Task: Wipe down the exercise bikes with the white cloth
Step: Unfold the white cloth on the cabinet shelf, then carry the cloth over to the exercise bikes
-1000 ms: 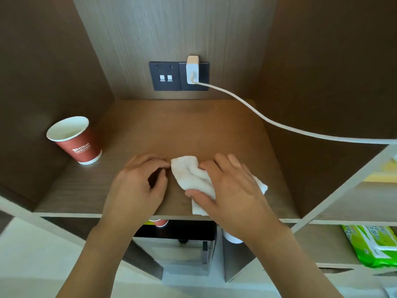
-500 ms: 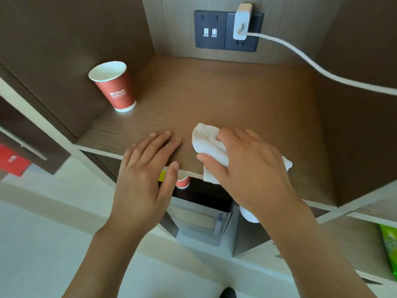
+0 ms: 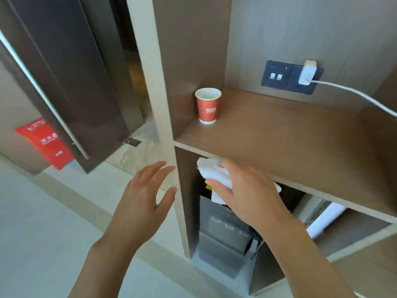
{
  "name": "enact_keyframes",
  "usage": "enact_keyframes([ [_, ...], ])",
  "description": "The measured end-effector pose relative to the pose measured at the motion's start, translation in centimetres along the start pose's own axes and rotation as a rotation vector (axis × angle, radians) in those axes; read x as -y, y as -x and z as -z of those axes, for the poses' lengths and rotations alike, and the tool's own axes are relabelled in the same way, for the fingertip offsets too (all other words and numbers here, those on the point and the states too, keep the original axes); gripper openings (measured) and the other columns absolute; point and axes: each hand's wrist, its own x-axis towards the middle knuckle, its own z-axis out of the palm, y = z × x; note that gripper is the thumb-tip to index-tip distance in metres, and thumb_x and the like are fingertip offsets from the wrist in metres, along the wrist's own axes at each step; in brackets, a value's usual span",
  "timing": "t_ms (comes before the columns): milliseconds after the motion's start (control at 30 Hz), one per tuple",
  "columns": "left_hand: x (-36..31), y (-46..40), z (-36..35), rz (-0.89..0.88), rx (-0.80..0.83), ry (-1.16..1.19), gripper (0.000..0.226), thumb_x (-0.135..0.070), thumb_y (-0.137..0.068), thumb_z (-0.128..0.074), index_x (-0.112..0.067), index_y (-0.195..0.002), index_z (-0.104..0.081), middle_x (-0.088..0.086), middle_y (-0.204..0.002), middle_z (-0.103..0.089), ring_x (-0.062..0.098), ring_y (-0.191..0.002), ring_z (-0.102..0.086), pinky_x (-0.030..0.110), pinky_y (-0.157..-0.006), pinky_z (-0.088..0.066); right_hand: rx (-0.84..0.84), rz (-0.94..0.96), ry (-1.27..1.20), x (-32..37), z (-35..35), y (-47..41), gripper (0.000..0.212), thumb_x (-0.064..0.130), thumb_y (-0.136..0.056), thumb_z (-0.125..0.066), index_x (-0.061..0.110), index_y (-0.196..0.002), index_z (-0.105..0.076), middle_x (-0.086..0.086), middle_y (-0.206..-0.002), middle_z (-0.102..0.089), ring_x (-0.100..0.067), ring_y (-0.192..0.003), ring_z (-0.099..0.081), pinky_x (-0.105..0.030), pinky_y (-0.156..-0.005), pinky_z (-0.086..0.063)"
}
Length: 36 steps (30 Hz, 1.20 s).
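My right hand (image 3: 245,194) grips the crumpled white cloth (image 3: 211,171) just in front of the wooden shelf's (image 3: 290,138) front edge, off the shelf surface. The cloth sticks out past my fingers on the left and hangs a little below my palm. My left hand (image 3: 144,203) hovers with straight, spread fingers beside the shelf unit's pale upright (image 3: 159,117), holding nothing. No exercise bike is in view.
A red paper cup (image 3: 208,105) stands at the shelf's back left. A dark socket plate (image 3: 290,77) holds a white charger (image 3: 307,73) with its cable (image 3: 361,95) running right. Below sits a grey water dispenser (image 3: 223,235). A dark door (image 3: 71,82) and red pack (image 3: 46,143) are left.
My right hand has lifted the cloth off the shelf and pulled it back past the front edge. My left hand left the shelf and moved left. The view swung left.
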Motion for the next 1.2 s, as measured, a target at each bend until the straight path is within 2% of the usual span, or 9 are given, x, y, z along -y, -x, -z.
enact_keyframes([
  [167,7.2,6.4,5.7,0.137,-0.071,0.012,0.057,-0.057,-0.099,-0.043,-0.036,-0.151,-0.050,-0.013,-0.161,-0.045,0.013,-0.149,-0.036,0.051,-0.109,-0.051,0.053,0.115,-0.117,9.3,-4.4,-0.4,0.034,0.062,-0.101,-0.055,0.031,-0.115,-0.055,0.021,-0.100,-0.051,-0.006,-0.090,-0.052,-0.018,-0.080,-0.037],
  [233,10.2,9.1,7.5,0.182,-0.106,0.003,0.053,-0.051,-0.101,-0.049,-0.035,-0.151,-0.051,-0.012,-0.160,-0.046,0.012,-0.148,-0.037,0.051,-0.106,-0.053,0.042,0.165,-0.169,13.0,-6.1,-0.4,0.031,0.061,-0.101,-0.054,0.031,-0.106,-0.051,0.021,-0.092,-0.050,-0.006,-0.081,-0.049,-0.014,-0.070,-0.033],
  [367,15.7,14.4,11.6,0.286,-0.190,-0.023,0.055,-0.051,-0.099,-0.048,-0.031,-0.150,-0.053,-0.008,-0.157,-0.050,0.016,-0.146,-0.041,0.046,-0.115,-0.046,0.053,0.275,-0.248,20.4,-10.1,0.1,0.033,0.056,-0.102,-0.059,0.024,-0.103,-0.054,0.014,-0.084,-0.052,-0.011,-0.074,-0.050,-0.029,-0.064,-0.034],
  [467,19.6,18.4,14.6,0.362,-0.253,-0.047,0.051,-0.046,-0.101,-0.053,-0.030,-0.150,-0.053,-0.007,-0.155,-0.052,0.020,-0.145,-0.043,0.046,-0.118,-0.041,0.093,0.342,-0.282,25.9,-12.7,0.5,0.032,0.055,-0.102,-0.061,0.023,-0.106,-0.058,0.015,-0.082,-0.052,-0.013,-0.073,-0.051,-0.030,-0.063,-0.031],
  [567,23.0,23.4,17.6,0.455,-0.316,-0.070,0.049,-0.041,-0.102,-0.055,-0.030,-0.150,-0.053,-0.008,-0.155,-0.051,0.018,-0.145,-0.042,0.043,-0.116,-0.041,0.128,0.398,-0.316,31.7,-14.8,1.1,0.027,0.053,-0.101,-0.063,0.027,-0.100,-0.052,0.014,-0.074,-0.050,-0.015,-0.070,-0.049,-0.026,-0.058,-0.032],
  [667,25.7,28.9,20.6,0.556,-0.390,-0.096,0.048,-0.037,-0.103,-0.057,-0.028,-0.150,-0.053,-0.008,-0.153,-0.053,0.017,-0.145,-0.041,0.040,-0.114,-0.040,0.167,0.489,-0.346,38.1,-16.5,2.4,0.030,0.052,-0.100,-0.062,0.026,-0.096,-0.049,0.012,-0.073,-0.051,-0.014,-0.067,-0.049,-0.031,-0.058,-0.031],
  [800,27.8,36.0,25.1,0.694,-0.498,-0.128,0.049,-0.037,-0.103,-0.058,-0.025,-0.150,-0.053,-0.006,-0.153,-0.053,0.020,-0.146,-0.042,0.038,-0.116,-0.036,0.233,0.659,-0.375,46.6,-17.9,4.2,0.031,0.055,-0.100,-0.059,0.025,-0.099,-0.052,0.011,-0.074,-0.051,-0.014,-0.067,-0.050,-0.025,-0.056,-0.032],
  [933,28.2,43.2,27.8,0.856,-0.629,-0.163,0.049,-0.038,-0.102,-0.059,-0.026,-0.149,-0.054,-0.006,-0.153,-0.053,0.022,-0.144,-0.042,0.042,-0.112,-0.040,0.307,0.820,-0.419,54.5,-19.7,6.7,0.035,0.060,-0.100,-0.057,0.025,-0.100,-0.053,0.010,-0.079,-0.057,-0.019,-0.072,-0.055,-0.036,-0.061,-0.037],
  [1200,25.9,56.1,30.9,1.164,-0.846,-0.283,0.050,-0.042,-0.102,-0.058,-0.029,-0.150,-0.053,-0.008,-0.155,-0.051,0.019,-0.147,-0.040,0.044,-0.114,-0.040,0.467,1.149,-0.567,67.3,-21.6,14.4,0.041,0.062,-0.100,-0.056,0.023,-0.092,-0.048,0.009,-0.074,-0.053,-0.023,-0.070,-0.053,-0.031,-0.056,-0.034],
])
